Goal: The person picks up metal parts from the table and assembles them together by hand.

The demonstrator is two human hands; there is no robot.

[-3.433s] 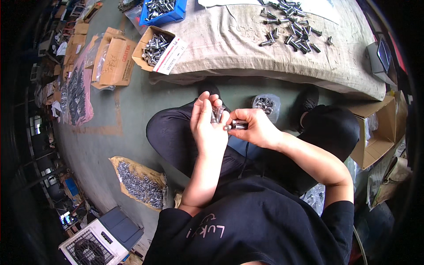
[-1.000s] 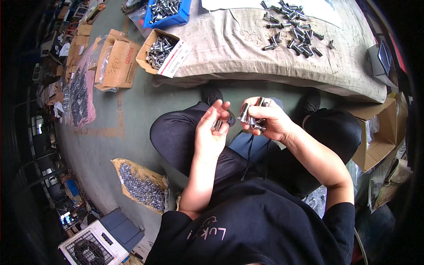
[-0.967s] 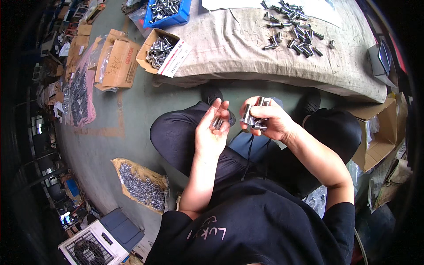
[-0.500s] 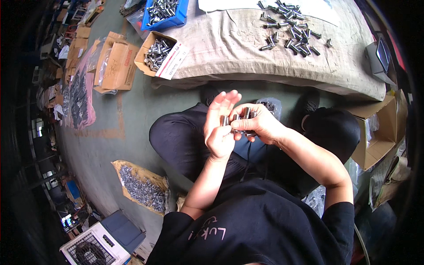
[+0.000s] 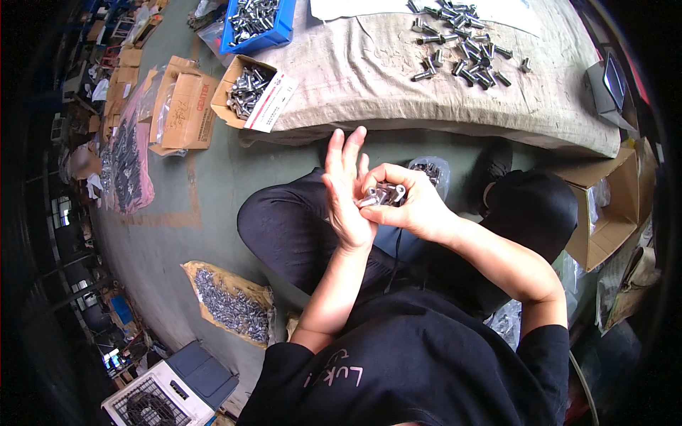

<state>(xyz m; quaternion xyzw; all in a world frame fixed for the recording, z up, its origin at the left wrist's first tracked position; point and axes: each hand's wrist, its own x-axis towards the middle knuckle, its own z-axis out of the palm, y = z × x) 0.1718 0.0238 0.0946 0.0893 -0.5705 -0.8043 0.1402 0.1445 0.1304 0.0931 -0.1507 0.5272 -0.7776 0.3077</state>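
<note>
Over my lap, my right hand (image 5: 425, 207) is curled around a small bunch of short, shiny metal bolt-like pins (image 5: 383, 194). Their round ends show between thumb and fingers. My left hand (image 5: 347, 195) is upright beside it, fingers stretched out and spread, its palm against the bunch. The lower part of the bunch is hidden by the hands. Ahead, a loose pile of similar metal pieces (image 5: 469, 50) lies on the cloth-covered table (image 5: 369, 78). An open carton (image 5: 226, 98) and a blue bin (image 5: 273, 37), both filled with such pieces, stand at its left.
Between my legs is a clear plastic bag (image 5: 442, 170) with dark metal parts. Left on the floor lie a tan sheet (image 5: 193, 271) of small metal parts, a brown box (image 5: 195, 117) and a pink sheet (image 5: 145, 188). An open carton (image 5: 604, 234) stands right, and a fan unit (image 5: 156, 394) lower left.
My left hand has opened and straightened its fingers; its thumb no longer pinches a piece. The pieces, earlier upright, are now tilted together in my right hand, which has closed round them.
</note>
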